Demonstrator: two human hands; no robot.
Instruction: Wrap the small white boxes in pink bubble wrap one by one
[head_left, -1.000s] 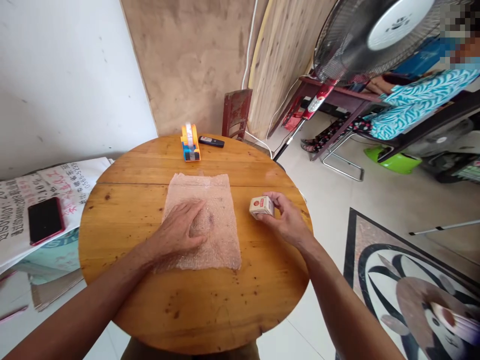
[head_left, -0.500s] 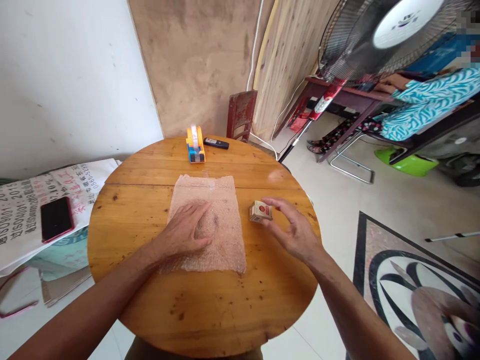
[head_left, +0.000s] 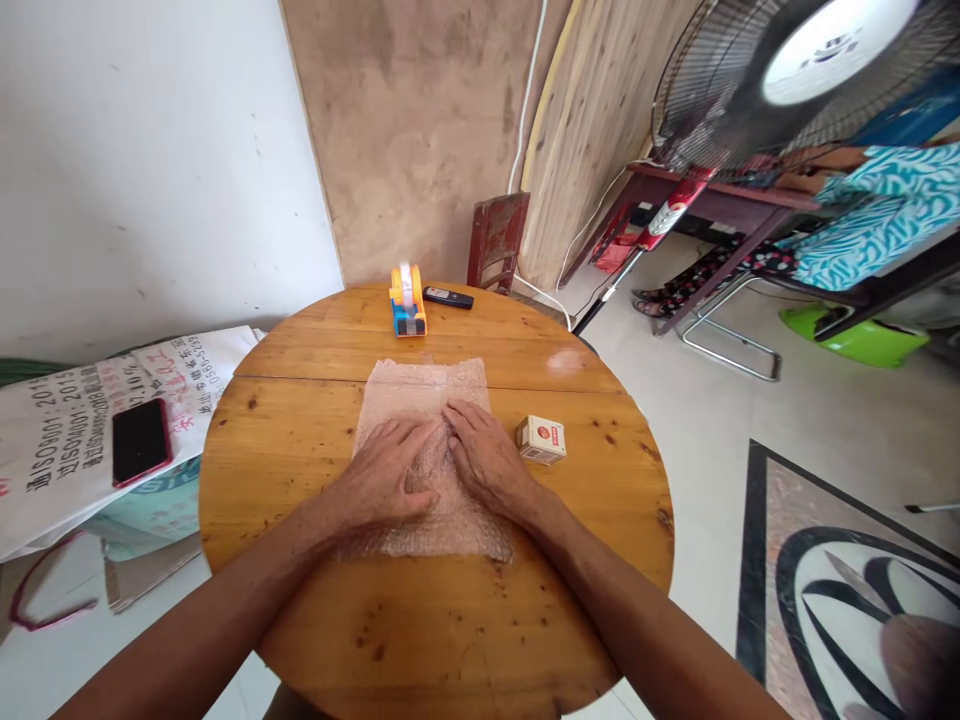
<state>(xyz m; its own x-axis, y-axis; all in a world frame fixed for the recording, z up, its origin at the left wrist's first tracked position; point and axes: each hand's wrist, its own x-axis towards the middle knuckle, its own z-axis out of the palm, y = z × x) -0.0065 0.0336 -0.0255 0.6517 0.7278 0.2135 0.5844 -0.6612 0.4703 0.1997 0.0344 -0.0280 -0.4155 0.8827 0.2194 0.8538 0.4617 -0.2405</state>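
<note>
A pinkish sheet of bubble wrap (head_left: 427, 385) lies flat on the round wooden table (head_left: 435, 620). On its left half my left hand (head_left: 390, 475) rests palm down, thumb spread from the fingers. My right hand (head_left: 491, 465) lies on the right half, fingers stretched toward the middle, its fingertips near those of my left hand. Neither hand holds anything. A small cream box with red print (head_left: 541, 439) stands on the table just right of my right hand, apart from it.
Near the far edge are an orange and blue tape dispenser (head_left: 407, 302) and a black handheld device (head_left: 448, 297). A phone (head_left: 141, 441) lies on printed sacks at left. Beyond the table stand a red chair (head_left: 499, 240) and a fan (head_left: 802, 80); a person sits at a desk.
My right hand has moved left from beside the small box onto the bubble wrap. My left hand stays on the wrap. The whole view has shifted slightly.
</note>
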